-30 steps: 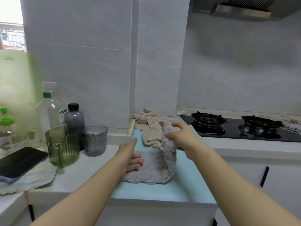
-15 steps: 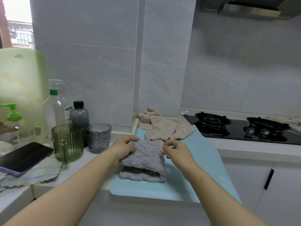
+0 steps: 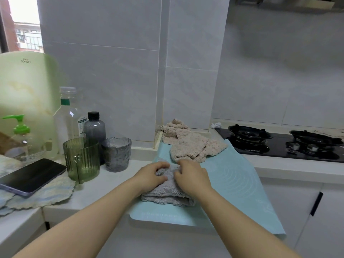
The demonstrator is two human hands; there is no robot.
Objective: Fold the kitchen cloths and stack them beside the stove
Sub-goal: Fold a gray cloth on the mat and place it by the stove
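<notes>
White kitchen counter [image 3: 104,185] runs under grey wall tiles, with a pale blue mat [image 3: 234,183] spread on it and hanging over the front edge. On the near part of that mat lies the grey cloth [image 3: 167,195]. It is fluffy and long-piled, folded into a thick flat bundle, and several layers show as stacked fringed edges along its near side. Both hands sit on top of it, close together with their fingertips almost meeting. The left hand [image 3: 150,175] curls its fingers into the far edge of the top layer and bunches it up. The right hand [image 3: 191,176] grips the same ridge of fabric from the other side, knuckles up. Just behind them, at the back of the mat and reaching into the wall corner, a loose heap of beige cloths [image 3: 189,146] lies crumpled and unfolded, apart from the grey bundle. To the right of the mat is the black stove [image 3: 279,146] with two burners. To the left of the mat stand a grey tumbler [image 3: 116,154], a ribbed green cup [image 3: 81,159], a dark bottle [image 3: 95,127] and a clear bottle [image 3: 68,120]. Further left, a phone [image 3: 31,176] rests on a scalloped cloth [image 3: 46,196].
</notes>
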